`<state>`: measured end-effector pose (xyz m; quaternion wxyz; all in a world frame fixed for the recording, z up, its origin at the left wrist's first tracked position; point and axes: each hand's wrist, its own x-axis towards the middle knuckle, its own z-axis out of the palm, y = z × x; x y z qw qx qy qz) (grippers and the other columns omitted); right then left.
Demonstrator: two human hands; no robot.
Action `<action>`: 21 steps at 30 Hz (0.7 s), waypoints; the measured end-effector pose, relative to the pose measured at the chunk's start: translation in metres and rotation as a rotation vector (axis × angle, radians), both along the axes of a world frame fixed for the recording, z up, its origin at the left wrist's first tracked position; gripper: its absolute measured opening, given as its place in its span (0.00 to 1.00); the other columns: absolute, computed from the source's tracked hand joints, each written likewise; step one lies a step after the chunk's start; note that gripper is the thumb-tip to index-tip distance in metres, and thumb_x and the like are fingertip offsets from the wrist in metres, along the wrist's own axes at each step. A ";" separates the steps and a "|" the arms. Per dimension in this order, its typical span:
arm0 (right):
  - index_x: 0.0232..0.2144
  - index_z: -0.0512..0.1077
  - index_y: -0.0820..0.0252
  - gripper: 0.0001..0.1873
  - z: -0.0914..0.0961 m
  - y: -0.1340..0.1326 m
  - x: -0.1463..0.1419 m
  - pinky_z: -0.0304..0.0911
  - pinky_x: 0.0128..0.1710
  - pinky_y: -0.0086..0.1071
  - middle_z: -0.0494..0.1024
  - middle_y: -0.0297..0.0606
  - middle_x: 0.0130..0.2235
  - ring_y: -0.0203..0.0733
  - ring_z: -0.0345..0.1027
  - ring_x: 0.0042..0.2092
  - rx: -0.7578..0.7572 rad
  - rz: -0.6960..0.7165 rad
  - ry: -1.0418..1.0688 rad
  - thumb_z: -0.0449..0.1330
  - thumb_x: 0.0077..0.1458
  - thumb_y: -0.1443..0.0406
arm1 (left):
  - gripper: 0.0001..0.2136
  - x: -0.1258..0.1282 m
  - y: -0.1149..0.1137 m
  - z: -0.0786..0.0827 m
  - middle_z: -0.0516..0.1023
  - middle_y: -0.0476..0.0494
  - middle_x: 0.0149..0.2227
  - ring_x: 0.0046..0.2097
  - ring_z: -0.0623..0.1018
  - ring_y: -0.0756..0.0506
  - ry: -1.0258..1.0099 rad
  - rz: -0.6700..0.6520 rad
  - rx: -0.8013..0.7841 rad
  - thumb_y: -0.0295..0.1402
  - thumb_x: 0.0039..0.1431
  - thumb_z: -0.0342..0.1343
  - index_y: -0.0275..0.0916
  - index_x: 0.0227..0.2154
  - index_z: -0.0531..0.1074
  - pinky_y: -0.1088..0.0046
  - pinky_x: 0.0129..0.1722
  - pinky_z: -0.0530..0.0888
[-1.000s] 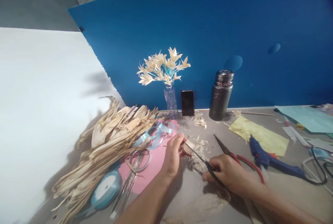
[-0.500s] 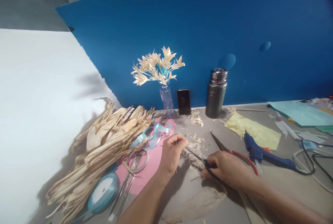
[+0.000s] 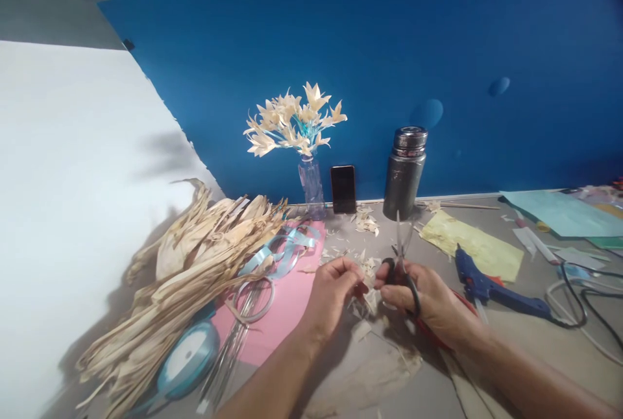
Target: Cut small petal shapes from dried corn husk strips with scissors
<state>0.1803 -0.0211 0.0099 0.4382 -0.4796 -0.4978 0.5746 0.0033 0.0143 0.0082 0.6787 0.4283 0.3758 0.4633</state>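
Scissors [image 3: 399, 257], blades toward back edge of tabletop [image 3: 487, 220]; right hand [image 3: 432, 296] clamped on handles. Left hand [image 3: 333, 292] pinched together, contents hidden. Keep blades off fingertips.

Both forearms [image 3: 277, 373] reach forward, left fingers [image 3: 348, 269] pinched, right fingers [image 3: 396, 296] curled.

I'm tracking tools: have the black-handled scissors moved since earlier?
Yes: the black-handled scissors have swung away from the left hand, blades toward the flask.
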 end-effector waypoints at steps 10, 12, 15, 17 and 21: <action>0.32 0.70 0.59 0.16 0.012 -0.003 -0.008 0.60 0.27 0.30 0.71 0.31 0.25 0.38 0.62 0.27 0.064 -0.240 -0.214 0.65 0.44 0.56 | 0.16 0.017 -0.017 -0.013 0.73 0.47 0.24 0.27 0.70 0.50 -0.081 -0.059 -0.055 0.43 0.46 0.70 0.37 0.24 0.72 0.74 0.30 0.66; 0.32 0.71 0.59 0.16 0.012 -0.003 -0.009 0.61 0.28 0.30 0.72 0.32 0.26 0.39 0.62 0.28 0.056 -0.242 -0.249 0.65 0.45 0.55 | 0.16 0.018 -0.018 -0.014 0.70 0.50 0.22 0.26 0.69 0.51 -0.057 -0.032 -0.041 0.39 0.45 0.71 0.38 0.22 0.70 0.75 0.29 0.65; 0.30 0.71 0.59 0.20 0.006 -0.002 -0.008 0.58 0.26 0.29 0.69 0.31 0.24 0.37 0.60 0.27 0.069 -0.154 -0.253 0.65 0.48 0.49 | 0.14 0.015 -0.016 -0.010 0.69 0.51 0.21 0.25 0.68 0.51 -0.006 0.040 0.016 0.37 0.47 0.69 0.38 0.21 0.69 0.75 0.28 0.64; 0.28 0.71 0.61 0.26 0.001 -0.001 -0.007 0.56 0.25 0.29 0.69 0.32 0.24 0.37 0.60 0.27 0.108 -0.018 -0.239 0.62 0.50 0.43 | 0.12 0.011 -0.014 -0.004 0.72 0.49 0.21 0.26 0.69 0.50 0.045 0.098 0.078 0.36 0.48 0.67 0.39 0.20 0.70 0.74 0.30 0.66; 0.22 0.68 0.61 0.35 -0.006 -0.001 -0.007 0.53 0.22 0.28 0.71 0.35 0.22 0.36 0.61 0.24 0.077 0.228 -0.279 0.55 0.50 0.33 | 0.09 0.005 -0.011 0.008 0.76 0.45 0.24 0.27 0.73 0.48 0.089 0.153 0.141 0.33 0.49 0.64 0.39 0.21 0.69 0.72 0.32 0.69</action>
